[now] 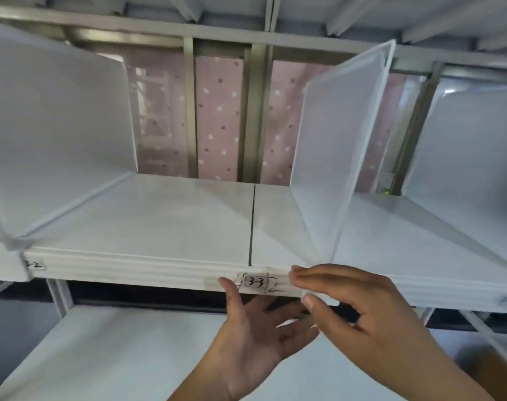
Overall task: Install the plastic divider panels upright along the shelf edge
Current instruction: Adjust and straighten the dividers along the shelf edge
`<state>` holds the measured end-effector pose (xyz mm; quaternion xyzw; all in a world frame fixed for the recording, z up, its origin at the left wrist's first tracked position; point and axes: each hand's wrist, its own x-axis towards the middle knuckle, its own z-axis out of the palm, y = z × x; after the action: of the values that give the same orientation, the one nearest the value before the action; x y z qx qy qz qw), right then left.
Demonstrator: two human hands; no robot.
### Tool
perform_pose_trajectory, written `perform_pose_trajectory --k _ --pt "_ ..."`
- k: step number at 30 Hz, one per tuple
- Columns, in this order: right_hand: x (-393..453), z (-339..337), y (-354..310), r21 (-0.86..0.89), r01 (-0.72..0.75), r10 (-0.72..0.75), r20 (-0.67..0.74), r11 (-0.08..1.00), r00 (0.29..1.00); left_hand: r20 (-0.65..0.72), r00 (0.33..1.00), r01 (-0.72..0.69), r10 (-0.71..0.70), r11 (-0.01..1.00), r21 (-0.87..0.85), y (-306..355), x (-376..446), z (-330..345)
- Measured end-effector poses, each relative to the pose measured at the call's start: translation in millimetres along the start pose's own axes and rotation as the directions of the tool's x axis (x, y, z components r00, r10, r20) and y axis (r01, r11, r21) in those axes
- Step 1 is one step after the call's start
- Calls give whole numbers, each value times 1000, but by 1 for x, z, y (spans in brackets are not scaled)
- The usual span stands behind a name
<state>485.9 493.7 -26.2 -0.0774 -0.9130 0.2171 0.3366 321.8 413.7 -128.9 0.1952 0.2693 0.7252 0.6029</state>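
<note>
A translucent white divider panel (339, 149) stands upright on the white shelf (148, 221), right of the shelf's dark seam. My right hand (356, 311) pinches the shelf's front edge strip (159, 270) at the foot of that panel, fingers on top and thumb below. My left hand (255, 334) is under the edge, palm up with fingers spread, its fingertip touching the strip beside the "3-3" label (256, 282). Another panel (58, 134) stands at the left, and a third panel (472, 157) at the far right.
A "3-2" label (34, 265) marks the strip at the left. Metal uprights (190, 111) and pink dotted fabric (220, 117) close the back. A lower white shelf (116, 351) lies beneath, and the upper shelf's ribs (275, 13) run overhead.
</note>
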Motion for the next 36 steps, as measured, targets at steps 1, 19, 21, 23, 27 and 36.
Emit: perform_pose_trajectory --k 1,19,21,23,27,36 --pt "-5 -9 6 -26 -6 4 -64 1000 998 -4 1000 1 -1 999 -43 -1 4 2" --pt "37 -45 101 -436 -70 235 338 897 911 84 996 -16 34 977 -211 -12 34 32" --pt "36 -44 101 -412 -80 222 311 908 924 17 999 -38 41 985 -167 -12 36 30" --pt "37 -43 98 -424 -78 216 288 902 933 -12 999 -51 49 986 -157 -13 37 27" --pt "41 -32 85 -592 -26 238 283 806 929 -42 998 -43 36 981 -191 -13 38 22" --pt "44 -10 77 -708 -62 239 154 704 959 -133 989 -82 60 983 -166 -11 32 2"
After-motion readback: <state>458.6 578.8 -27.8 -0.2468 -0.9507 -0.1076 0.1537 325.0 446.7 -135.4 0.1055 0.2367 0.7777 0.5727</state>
